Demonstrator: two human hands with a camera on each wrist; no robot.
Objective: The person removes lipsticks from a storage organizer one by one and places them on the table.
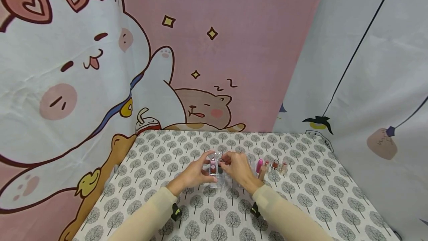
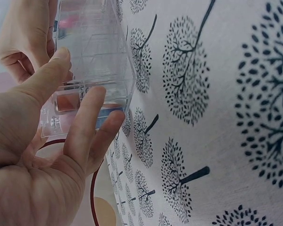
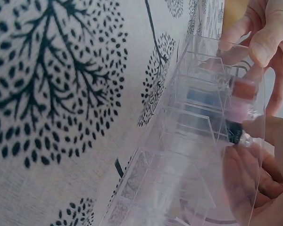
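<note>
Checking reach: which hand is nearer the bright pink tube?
Right: the right hand is just left of the pink tube; the left hand is farther left, gripping the organizer.

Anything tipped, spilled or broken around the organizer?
Nothing stands out. The organizer looks upright, held by the left hand, while the right hand pinches a dark tube there. The lipsticks beside it are loosely grouped; no spill or break shows.

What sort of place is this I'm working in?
Probably a small indoor setup, perhaps staged: a tree-print tablecloth, a cartoon-animal backdrop behind it, and lipstick-like tubes beside a clear organizer.
</note>
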